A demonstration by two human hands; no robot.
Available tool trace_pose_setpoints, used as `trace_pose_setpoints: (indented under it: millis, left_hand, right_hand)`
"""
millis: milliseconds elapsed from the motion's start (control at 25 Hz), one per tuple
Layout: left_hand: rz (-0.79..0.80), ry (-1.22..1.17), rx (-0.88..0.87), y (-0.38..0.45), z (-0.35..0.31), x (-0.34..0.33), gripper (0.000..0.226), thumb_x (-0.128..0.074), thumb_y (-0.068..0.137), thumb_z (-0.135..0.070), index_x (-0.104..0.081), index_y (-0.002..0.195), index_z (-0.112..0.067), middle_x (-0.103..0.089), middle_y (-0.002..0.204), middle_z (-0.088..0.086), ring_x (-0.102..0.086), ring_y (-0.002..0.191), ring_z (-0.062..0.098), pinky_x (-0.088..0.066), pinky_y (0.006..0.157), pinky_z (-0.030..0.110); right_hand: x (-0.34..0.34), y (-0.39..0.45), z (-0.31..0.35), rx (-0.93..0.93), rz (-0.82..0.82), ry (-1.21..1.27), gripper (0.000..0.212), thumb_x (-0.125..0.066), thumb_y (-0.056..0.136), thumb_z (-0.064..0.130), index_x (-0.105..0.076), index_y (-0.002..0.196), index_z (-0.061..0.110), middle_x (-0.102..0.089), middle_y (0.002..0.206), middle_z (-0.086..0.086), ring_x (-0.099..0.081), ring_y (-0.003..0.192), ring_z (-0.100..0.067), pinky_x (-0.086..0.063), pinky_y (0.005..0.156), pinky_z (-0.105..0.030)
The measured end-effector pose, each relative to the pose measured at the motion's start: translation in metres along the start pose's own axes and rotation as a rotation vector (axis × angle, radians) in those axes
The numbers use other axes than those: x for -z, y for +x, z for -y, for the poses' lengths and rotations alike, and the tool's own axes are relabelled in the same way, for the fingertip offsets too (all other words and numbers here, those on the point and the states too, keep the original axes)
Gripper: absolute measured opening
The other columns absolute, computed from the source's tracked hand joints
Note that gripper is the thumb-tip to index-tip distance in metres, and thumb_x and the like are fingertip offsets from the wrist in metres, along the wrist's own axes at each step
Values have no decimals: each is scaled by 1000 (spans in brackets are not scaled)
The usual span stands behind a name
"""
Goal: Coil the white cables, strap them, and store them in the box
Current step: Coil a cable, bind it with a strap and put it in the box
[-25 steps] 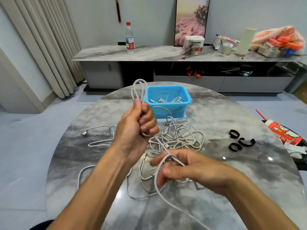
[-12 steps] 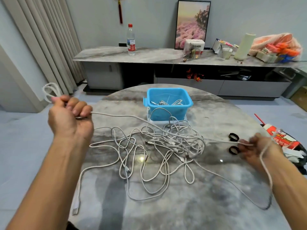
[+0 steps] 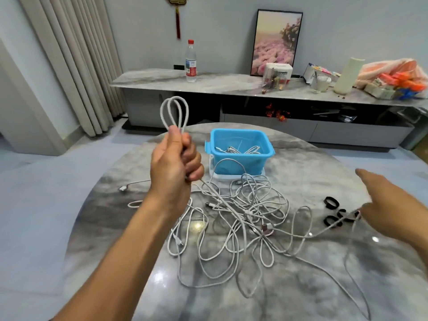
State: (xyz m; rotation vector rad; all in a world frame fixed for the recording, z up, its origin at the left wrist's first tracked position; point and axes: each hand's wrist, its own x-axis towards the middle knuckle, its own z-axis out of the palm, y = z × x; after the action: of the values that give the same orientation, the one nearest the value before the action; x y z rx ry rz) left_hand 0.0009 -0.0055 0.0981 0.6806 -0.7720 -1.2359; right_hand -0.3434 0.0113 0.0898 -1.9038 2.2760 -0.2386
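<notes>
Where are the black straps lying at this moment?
In the head view, the black straps lie on the marble table's right side, right of the tangled white cables and just left of the right hand.

I see white cables (image 3: 243, 218) tangled on a grey marbled surface (image 3: 301, 286), a bright blue box (image 3: 240, 161), black straps (image 3: 331, 202), and a red-capped, red-labelled clear bottle (image 3: 191, 63)

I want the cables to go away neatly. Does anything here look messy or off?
Yes: the white cables lie in one tangled heap on the table, crossing each other. Only a few loops are gathered in the left hand.
</notes>
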Motion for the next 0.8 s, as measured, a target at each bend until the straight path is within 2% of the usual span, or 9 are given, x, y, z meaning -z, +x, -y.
trace_pose_setpoints:
  millis: [120,160,240,320,360,440,520,680,800]
  left_hand:
    - [91,124,-15,-8,14,-12,37,-32,106,-34,-41,75,-17,-29,51,-10,-21,39,3,-23,36,15]
    - [98,130,-15,-12,18,-15,36,-32,106,-34,-41,75,-17,-30,51,-10,-22,39,3,-23,36,15]
    - [82,80,-24,-19,23,-20,36,-33,105,-35,-42,75,-17,-29,51,-10,-22,40,3,-25,36,16]
    - [16,-43,-29,-21,22,-19,36,-33,105,-36,-43,76,-17,-28,51,-9,-23,39,4,-25,36,17]
    - [-40,-123,-19,-19,17,-14,36,-33,105,-36,-43,76,-17,-28,51,-8,-23,39,4,-23,36,17]
    - [-164,-248,26,-11,5,-1,36,-33,106,-36,-43,77,-17,-29,51,-8,-23,38,4,-20,35,16]
    - [-164,-62,51,-8,5,5,36,-35,107,-32,-45,76,-17,-36,50,-6,-28,38,5,-20,35,17]
    - [406,999,-162,-35,59,-13,37,-41,105,-26,-57,74,-14,-64,63,-4,-55,53,8,-44,55,29]
    - [632,969,-5,-46,71,-21,38,-38,101,-33,-60,74,-16,-67,65,-2,-55,56,5,-45,59,23]
  right_hand:
    - [23,-19,19,371,-263,506,85,-47,69,-17,-55,132,40,-46,149,16,-45,133,-6,-42,104,-25]
    - [21,-30,41,459,-166,762,76,-52,71,-8,-58,130,39,-55,142,15,-52,129,-5,-46,99,-19]
    - [-7,-49,84,469,297,1063,53,-67,79,17,-59,129,33,-71,121,5,-66,111,-10,-53,86,-18]
    - [-40,-70,122,466,739,928,25,-73,86,31,-68,109,25,-76,80,-1,-70,80,-18,-54,73,-22]
    - [-49,-71,128,437,785,925,13,-73,88,32,-71,92,19,-66,59,-2,-62,60,-22,-52,63,-25]
    - [-42,-59,118,300,653,1107,25,-72,82,35,-68,70,13,-36,45,2,-34,40,-14,-42,44,-25]
    - [-22,-45,104,202,520,1309,25,-78,77,32,-66,66,13,-25,47,6,-21,39,-8,-28,37,-18]
    - [-15,-37,98,191,437,1497,17,-64,76,24,-68,71,8,-33,49,-1,-25,39,-9,-24,37,-16]
    - [-13,-35,94,221,434,1413,19,-66,78,23,-72,77,5,-39,52,-4,-32,45,-12,-30,41,-21]
